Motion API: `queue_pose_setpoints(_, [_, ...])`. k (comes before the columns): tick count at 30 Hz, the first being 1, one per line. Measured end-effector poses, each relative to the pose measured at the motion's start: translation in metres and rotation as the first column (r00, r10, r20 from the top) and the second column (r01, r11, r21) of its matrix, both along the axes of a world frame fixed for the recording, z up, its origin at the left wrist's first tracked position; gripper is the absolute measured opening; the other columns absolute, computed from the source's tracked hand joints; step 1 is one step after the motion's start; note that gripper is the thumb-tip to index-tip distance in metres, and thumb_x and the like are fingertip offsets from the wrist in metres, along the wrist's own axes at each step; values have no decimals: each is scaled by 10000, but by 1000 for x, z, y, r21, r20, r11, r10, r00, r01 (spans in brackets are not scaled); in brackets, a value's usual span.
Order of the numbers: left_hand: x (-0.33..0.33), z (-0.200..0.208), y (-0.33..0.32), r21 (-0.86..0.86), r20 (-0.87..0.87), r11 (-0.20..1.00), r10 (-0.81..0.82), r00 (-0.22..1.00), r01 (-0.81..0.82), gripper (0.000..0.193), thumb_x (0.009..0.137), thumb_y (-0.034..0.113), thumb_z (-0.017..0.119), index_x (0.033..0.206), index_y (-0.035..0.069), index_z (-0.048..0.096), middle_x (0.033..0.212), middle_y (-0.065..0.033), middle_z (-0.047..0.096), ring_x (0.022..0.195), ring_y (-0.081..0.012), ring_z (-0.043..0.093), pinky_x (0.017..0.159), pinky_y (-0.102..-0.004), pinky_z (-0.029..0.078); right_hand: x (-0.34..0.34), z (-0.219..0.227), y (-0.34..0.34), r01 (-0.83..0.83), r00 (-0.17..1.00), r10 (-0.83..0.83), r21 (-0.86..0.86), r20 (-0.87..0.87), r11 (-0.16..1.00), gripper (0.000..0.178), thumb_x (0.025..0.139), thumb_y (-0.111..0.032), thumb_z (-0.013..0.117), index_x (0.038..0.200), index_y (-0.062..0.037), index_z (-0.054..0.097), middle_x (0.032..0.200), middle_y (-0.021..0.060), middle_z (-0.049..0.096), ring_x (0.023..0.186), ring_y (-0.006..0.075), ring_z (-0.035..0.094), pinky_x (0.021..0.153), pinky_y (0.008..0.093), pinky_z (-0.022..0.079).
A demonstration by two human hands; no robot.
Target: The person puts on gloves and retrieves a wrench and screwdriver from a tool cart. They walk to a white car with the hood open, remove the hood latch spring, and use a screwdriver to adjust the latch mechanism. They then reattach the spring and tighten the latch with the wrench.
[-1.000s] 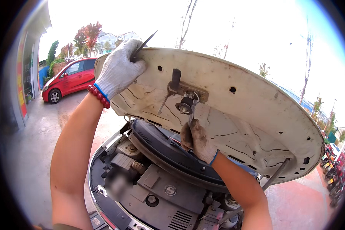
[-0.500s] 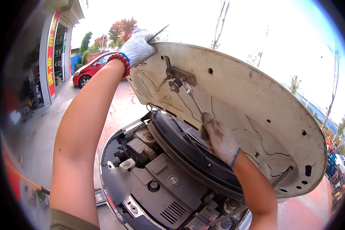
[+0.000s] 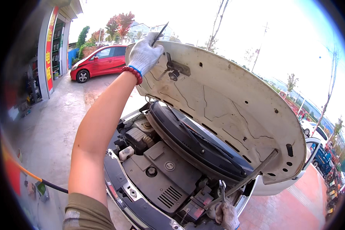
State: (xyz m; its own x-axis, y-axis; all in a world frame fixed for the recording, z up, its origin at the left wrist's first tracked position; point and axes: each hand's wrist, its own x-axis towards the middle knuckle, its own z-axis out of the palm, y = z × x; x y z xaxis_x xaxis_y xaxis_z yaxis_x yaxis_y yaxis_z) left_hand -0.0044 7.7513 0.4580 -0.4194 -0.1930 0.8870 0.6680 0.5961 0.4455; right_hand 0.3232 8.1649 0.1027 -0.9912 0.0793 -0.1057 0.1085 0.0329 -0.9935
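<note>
My left hand (image 3: 145, 55), in a white knit glove, is at the upper left edge of the raised hood (image 3: 226, 88). Its fingers are closed on a thin dark pointed tool (image 3: 160, 34) that sticks up past the edge; its exact kind is unclear. Low over the right side of the engine bay, my gloved right hand (image 3: 227, 216) grips a wrench (image 3: 222, 188), jaw end up. That glove is stained dark. On the hood's underside sits a latch striker (image 3: 174, 75) on a metal bracket, just right of my left hand.
A prop rod (image 3: 253, 170) slants between hood and engine bay, close to my right hand. Below lies the grey plastic engine cover (image 3: 163, 174). A red car (image 3: 103, 63) stands behind on the left, by a shop doorway. An orange-and-black hose (image 3: 42, 180) runs at lower left.
My right hand has drawn the wrench away from the latch striker, down to the right side of the engine bay. My left hand stays at the hood's edge, its tool now pointing more upright.
</note>
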Motion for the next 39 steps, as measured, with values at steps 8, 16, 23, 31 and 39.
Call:
queue_pose_setpoints(8, [49, -129, 34, -24, 263, 980, -185, 947, 198, 394, 916, 387, 735, 1107, 43, 740, 961, -171, 768, 887, -282, 753, 841, -393, 577, -43, -13, -140, 118, 985, -167, -511, -51, 852, 377, 1038, -315, 650, 796, -79, 484, 619, 45, 459, 473, 179, 475, 435, 336, 396])
queue_pose_setpoints(16, [11, -98, 42, -132, 221, 984, -91, 971, 122, 295, 994, 350, 642, 1083, 79, 714, 958, -197, 744, 912, -425, 712, 788, -502, 557, -29, 6, -206, 343, 939, -329, -271, 96, 899, 327, 1049, -312, 630, 898, -32, 551, 680, 58, 557, 522, 155, 534, 463, 280, 415])
queue_pose_setpoints(23, [12, -98, 43, -94, 219, 979, -155, 963, 178, 318, 1019, 345, 602, 1113, 57, 699, 954, -235, 729, 930, -431, 705, 796, -508, 552, -8, -44, -196, 468, 882, -459, -327, 107, 821, 275, 1088, -315, 583, 948, -82, 625, 660, -2, 560, 498, 96, 510, 433, 254, 385])
queue_pose_setpoints(31, [18, -93, 53, 601, 291, 609, -770, 568, 517, 383, 1042, 345, 573, 1082, -18, 686, 816, -94, 704, 660, -166, 651, 624, -334, 534, 6, -89, -192, 446, 895, -440, -212, 79, 869, 324, 1102, -321, 560, 856, -113, 587, 614, 0, 552, 438, 110, 496, 394, 265, 367])
queue_pose_setpoints(39, [16, -107, 54, 211, 262, 928, -356, 897, 306, 410, 1017, 372, 642, 1063, -35, 662, 801, -125, 702, 698, -221, 689, 630, -381, 541, 8, -102, -197, 365, 931, -339, -335, 135, 868, 269, 1099, -294, 570, 891, -125, 586, 645, -8, 553, 490, 100, 508, 437, 261, 412])
